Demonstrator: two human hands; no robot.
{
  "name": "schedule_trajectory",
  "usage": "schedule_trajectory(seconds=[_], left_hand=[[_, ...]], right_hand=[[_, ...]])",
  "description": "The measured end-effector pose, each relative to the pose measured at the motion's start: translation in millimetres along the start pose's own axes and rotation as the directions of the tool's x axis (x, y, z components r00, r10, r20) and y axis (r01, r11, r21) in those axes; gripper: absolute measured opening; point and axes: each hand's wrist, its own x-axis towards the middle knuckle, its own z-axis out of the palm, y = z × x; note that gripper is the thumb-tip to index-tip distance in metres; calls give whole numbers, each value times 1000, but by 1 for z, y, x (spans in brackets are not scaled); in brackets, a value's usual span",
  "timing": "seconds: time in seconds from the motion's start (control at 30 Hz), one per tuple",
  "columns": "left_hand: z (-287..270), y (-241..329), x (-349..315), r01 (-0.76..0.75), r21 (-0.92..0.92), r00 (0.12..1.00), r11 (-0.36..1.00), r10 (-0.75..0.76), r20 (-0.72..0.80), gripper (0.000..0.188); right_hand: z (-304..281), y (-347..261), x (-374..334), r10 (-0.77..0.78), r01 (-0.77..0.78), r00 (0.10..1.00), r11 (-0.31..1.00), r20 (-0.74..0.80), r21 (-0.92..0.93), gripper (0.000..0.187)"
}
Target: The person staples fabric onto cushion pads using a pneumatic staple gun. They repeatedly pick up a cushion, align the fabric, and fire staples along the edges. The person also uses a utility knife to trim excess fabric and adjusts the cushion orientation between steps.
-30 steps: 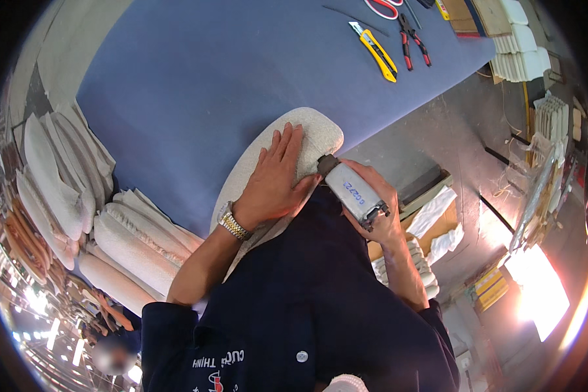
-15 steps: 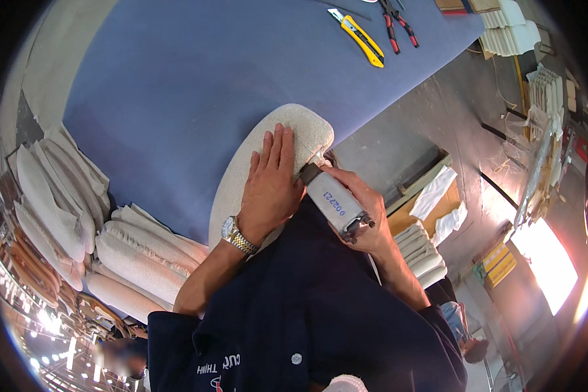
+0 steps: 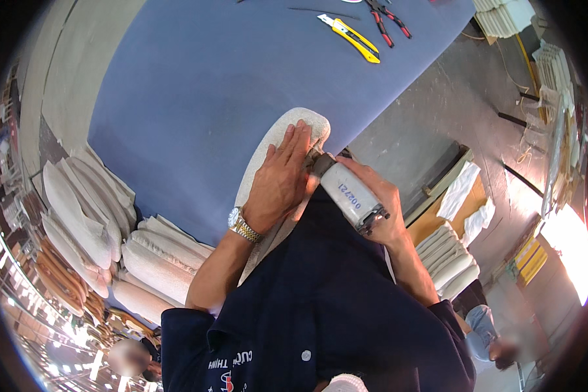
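Observation:
A beige fabric-covered cushion panel with a rounded end stands tilted at the near edge of the blue-topped table. My left hand, with a metal-band watch on the wrist, lies flat on its upper face, fingers stretched out. In my right hand is a grey staple gun, gripped with the fingers wrapped round it. Its dark nose meets the cushion's right edge beside my left fingers, where the fabric folds over. The handle is largely hidden under the tool's body, and my dark shirt covers the cushion's near end.
On the blue table lie a yellow utility knife and red-handled pliers. Stacked beige cushions sit at the left, more padded pieces at the right. Other people are at lower left and lower right.
The cushion has tipped so that its upper face shows narrower. My left hand and the staple gun have shifted slightly right with it. The whole view has moved a little.

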Motion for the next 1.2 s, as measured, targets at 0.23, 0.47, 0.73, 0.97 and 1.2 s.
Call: schedule_trajectory(seconds=[0.23,0.47,0.73,0.97,1.2], left_hand=[[4,3,-5,-38,-50,992,998,32,-120,67],[1,6,-8,-13,-116,990,993,-4,-143,64],[1,-1,-5,-22,-233,985,972,-20,-174,66],[3,-6,-2,-11,-321,979,947,-56,-197,62],[4,0,2,1,-235,970,972,-58,-237,58]], right_hand=[[10,17,-10,58,-55,989,998,-135,27,62],[16,20,-6,61,-62,994,998,-95,-10,62],[15,33,2,17,-17,999,1000,-45,-6,64],[-9,32,27,16,-27,986,998,166,60,79],[-5,21,31,64,-69,991,997,118,33,74]])
